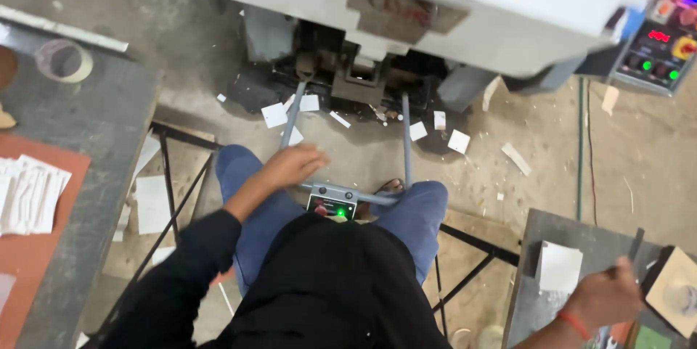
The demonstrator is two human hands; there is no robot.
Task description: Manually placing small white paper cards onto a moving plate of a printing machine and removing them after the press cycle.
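Grey metal handle bar crosses above the seated person's knees, joined to two thin rods running up to the white machine; it looks rigid, light and smooth, best gripped mid-bar. Left hand rests just left of the bar, fingers loosely curled, gripping nothing visible. Right hand, far right of the bar, pinches a thin dark tool above a small table.
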